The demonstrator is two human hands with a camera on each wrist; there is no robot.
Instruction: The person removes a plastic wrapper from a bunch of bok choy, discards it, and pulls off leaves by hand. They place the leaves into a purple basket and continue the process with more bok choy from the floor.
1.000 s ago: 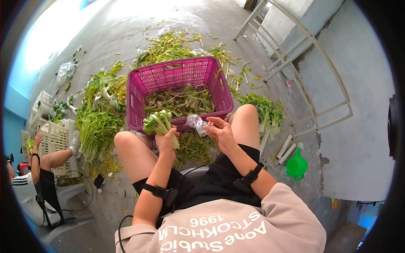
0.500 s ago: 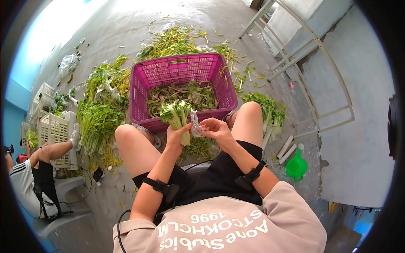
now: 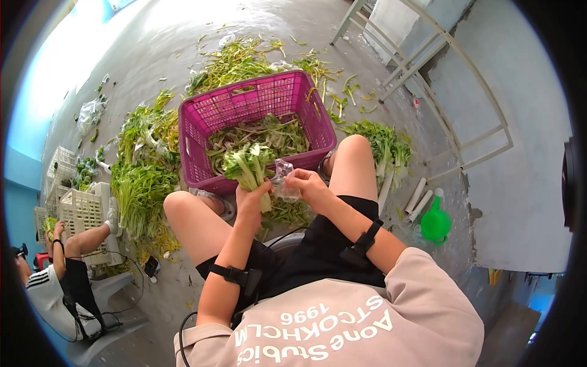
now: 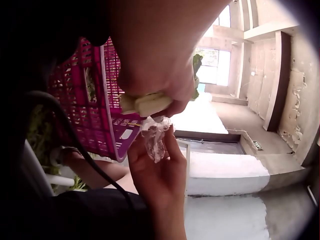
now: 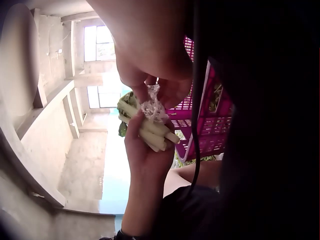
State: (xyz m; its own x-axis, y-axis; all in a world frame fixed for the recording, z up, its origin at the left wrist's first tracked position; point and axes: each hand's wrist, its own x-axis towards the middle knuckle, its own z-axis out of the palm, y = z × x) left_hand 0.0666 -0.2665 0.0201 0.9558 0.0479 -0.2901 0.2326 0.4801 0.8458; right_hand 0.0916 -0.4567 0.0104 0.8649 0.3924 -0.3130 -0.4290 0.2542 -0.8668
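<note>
My left hand (image 3: 252, 199) grips a bunch of leafy greens (image 3: 246, 164) by its pale stalks (image 5: 152, 132), leaves pointing away over the pink basket (image 3: 202, 116). My right hand (image 3: 306, 183) pinches a crumpled piece of clear plastic (image 3: 282, 177) right beside the stalks; the plastic (image 4: 154, 137) touches the cut stalk ends (image 4: 147, 104). In the right wrist view the plastic (image 5: 152, 107) lies against the stalks held by the left hand (image 5: 145, 155). Both hands are over my knees, just before the basket's near wall.
The pink basket holds trimmed greens. Heaps of greens (image 3: 140, 177) lie on the concrete floor left, behind and right (image 3: 382, 147) of it. A green watering can (image 3: 435, 223) and white tubes (image 3: 419, 199) lie right. Another person (image 3: 61, 269) sits at left by white crates (image 3: 85, 205).
The left hand has brought the bunch rightwards to the right hand, and the plastic now touches the stalks. The person at left has shifted a little.
</note>
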